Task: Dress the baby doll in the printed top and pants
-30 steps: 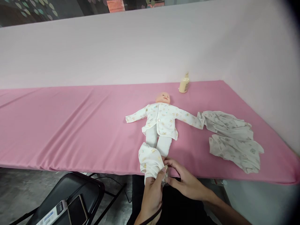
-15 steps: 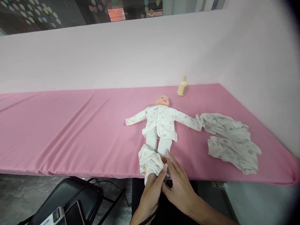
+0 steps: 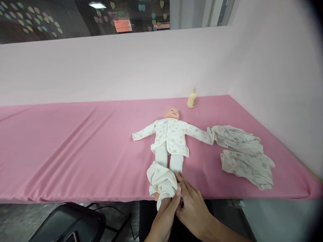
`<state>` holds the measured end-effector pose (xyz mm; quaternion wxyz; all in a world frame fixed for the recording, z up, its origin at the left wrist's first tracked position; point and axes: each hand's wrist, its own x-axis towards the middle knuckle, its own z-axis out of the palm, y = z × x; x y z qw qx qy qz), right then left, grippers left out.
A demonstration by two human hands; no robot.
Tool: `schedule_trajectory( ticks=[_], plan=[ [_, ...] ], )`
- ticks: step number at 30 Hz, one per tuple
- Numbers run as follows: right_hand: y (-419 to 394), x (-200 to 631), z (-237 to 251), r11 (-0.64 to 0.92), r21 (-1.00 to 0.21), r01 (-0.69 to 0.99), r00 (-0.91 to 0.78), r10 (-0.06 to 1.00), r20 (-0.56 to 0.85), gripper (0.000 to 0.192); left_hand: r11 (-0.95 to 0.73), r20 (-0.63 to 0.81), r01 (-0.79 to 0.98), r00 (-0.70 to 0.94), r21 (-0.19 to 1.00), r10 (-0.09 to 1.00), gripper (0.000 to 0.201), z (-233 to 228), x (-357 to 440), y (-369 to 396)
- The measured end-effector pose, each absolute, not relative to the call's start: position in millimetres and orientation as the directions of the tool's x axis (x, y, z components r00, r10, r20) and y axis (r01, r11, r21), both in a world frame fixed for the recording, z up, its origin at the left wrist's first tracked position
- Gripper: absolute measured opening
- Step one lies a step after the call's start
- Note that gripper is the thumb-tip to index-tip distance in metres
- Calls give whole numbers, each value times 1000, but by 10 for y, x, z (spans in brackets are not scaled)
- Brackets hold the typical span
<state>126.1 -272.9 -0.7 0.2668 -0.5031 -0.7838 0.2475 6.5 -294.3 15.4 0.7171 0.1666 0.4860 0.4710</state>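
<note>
Hands pinch bunched trousers (image 3: pixel 161 179) at doll (image 3: pixel 169 136) feet: left hand (image 3: pixel 165 215) grips cloth, right hand (image 3: pixel 193 208) fingers alongside; pull evenly, keep legs straight.

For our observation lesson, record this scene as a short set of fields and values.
surface: pink cloth over a long table
doll: baby doll on its back, arms spread, in a printed white top
left hand: left hand grips the bunched trousers at the doll's feet
right hand: right hand touches the same trousers
beside doll: loose printed garments
behind doll: cream bottle, upright
</note>
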Motion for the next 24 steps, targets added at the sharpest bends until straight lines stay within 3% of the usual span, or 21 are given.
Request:
schedule_trajectory(
  ticks=[8, 16, 19, 24],
  plan=[
    [-2686, 1302, 124, 428, -623, 655, -453, 882, 129, 61, 426, -506, -471, -52, 773, 861, 74, 105, 252, -2949],
    [-2661, 1376, 64, 306, -606, 734, -332, 941, 72, 34, 351, -510, -560, -152, 751, 847, 72, -45, 356, -2977],
    [-2619, 1417, -36, 262, -592, 762, -265, 961, 84, 30, 296, -484, -584, -194, 756, 853, 65, -40, 359, -2955],
    [-2524, 1542, -90, 330, -633, 700, -324, 937, 131, 45, 254, -461, -660, -158, 707, 873, 35, 14, 287, -2921]
  ],
)
